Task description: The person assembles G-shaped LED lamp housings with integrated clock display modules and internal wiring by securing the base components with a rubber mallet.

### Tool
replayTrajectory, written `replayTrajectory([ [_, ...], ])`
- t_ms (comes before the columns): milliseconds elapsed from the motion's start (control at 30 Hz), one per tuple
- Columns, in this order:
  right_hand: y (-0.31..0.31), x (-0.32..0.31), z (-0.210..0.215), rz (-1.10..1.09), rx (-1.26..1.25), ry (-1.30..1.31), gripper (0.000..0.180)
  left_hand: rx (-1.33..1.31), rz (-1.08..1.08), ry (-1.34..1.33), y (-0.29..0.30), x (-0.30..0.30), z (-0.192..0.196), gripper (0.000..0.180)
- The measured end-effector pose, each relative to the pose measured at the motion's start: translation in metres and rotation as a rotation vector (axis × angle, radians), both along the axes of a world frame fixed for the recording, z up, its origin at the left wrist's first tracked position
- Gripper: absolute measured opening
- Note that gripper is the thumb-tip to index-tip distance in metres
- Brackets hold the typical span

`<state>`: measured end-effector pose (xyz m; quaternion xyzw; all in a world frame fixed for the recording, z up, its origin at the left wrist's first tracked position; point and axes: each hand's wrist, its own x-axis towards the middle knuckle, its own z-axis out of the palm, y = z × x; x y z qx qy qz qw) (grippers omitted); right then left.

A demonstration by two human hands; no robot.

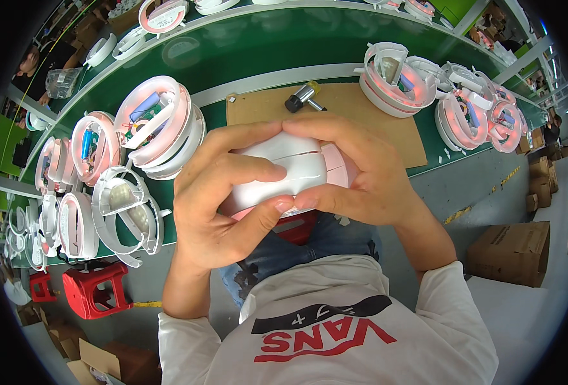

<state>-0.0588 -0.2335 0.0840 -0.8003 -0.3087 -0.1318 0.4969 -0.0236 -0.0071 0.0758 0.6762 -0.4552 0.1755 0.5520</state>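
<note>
1. Both hands are closed around a white-and-pink casing (306,170), which is held in front of the near edge of the cardboard sheet (389,138) on the green bench (214,112).
2. The left hand (207,199) wraps the casing's left end, one finger laid across the white top and the thumb along the near rim. The right hand (377,170) curls around the other end, its thumb almost meeting the left one. This two-sided hold probably keeps the smooth, rounded shape steady and spreads the pressure.
3. A small black, silver and yellow tool (305,96) lies on the far part of the cardboard sheet, seemingly kept within reach; the sheet perhaps guards against scratches.
4. Left of the sheet, a stack of round housings (180,119) leans with its insides up, likely to protect the parts. More open housings (396,96) stand at the sheet's far right corner and beyond, perhaps grouped to leave the middle free.
5. The casing's underside and most of the other fingers' tips are hidden, and whether it touches the sheet cannot be told. Left of the sheet, the outermost pieces shrink and blur toward the dark rim.
</note>
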Motion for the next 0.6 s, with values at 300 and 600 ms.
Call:
replayTrajectory([
  [300,-0.003,-0.012,-0.007,-0.082,0.071,-0.052,0.070,0.184,0.046,0.342,0.000,-0.006,0.006,0.069],
  [600,-0.019,0.009,-0.008,-0.116,-0.107,0.295,0.058,0.688,-0.294,0.507,-0.020,0.066,0.039,0.050],
])
